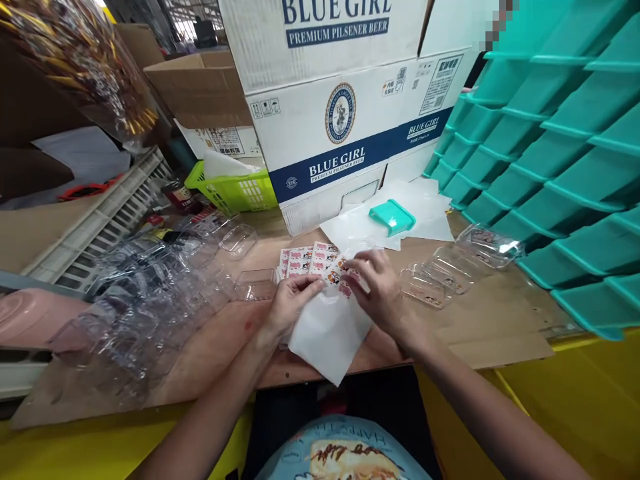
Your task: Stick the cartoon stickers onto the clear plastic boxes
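My left hand (290, 303) pinches the left edge of a sticker sheet (335, 275) printed with small pink and orange pictures. Its white paper part (330, 340) hangs down over the table's front edge. At the right side of this sheet, the bent fingers of my right hand (379, 287) close on it; whether a single sticker is between them I cannot make out. More sticker sheets (299, 260) lie flat just behind. A clear plastic tray (254, 285) sits left of my left hand. To the right, several clear trays (427, 287) overlap, some showing stickers.
A heap of clear plastic trays (165, 300) covers the left side. White beer cartons (345, 133) stand behind the table, beside a green basket (240, 192). A turquoise tray (393, 217) rests on white paper (430, 217). Stacked turquoise trays (560, 173) rise at the right.
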`<state>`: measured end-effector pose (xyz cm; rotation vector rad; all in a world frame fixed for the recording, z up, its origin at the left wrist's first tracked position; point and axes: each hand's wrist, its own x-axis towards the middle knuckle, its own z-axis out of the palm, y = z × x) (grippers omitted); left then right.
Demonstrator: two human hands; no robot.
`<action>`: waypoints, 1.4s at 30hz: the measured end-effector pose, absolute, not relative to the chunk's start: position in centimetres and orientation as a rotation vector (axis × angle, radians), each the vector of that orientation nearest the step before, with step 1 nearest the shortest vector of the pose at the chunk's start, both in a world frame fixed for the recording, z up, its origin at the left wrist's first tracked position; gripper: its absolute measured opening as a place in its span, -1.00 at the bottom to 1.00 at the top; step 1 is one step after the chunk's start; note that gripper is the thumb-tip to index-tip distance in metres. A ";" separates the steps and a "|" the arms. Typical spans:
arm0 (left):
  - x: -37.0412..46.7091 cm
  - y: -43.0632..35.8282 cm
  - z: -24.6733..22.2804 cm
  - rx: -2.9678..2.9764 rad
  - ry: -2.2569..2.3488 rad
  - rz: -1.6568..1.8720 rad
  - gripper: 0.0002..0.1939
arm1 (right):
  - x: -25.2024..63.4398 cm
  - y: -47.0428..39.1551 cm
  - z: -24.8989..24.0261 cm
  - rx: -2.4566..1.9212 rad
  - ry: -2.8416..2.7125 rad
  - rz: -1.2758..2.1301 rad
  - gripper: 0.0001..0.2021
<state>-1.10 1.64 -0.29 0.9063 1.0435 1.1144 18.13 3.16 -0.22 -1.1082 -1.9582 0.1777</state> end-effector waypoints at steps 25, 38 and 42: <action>-0.5 3.3 -3.3 1.030 1.195 1.250 -0.75 | 18.5 3.4 -0.6 -1.105 -1.640 0.364 -0.93; 1.4 1.1 -2.6 0.751 0.976 1.217 -0.73 | 16.1 2.0 -1.9 -1.107 -1.815 0.384 -0.86; 0.9 1.4 -3.6 0.745 1.017 1.204 -0.73 | 16.6 3.0 -2.6 -1.178 -1.449 0.752 -0.82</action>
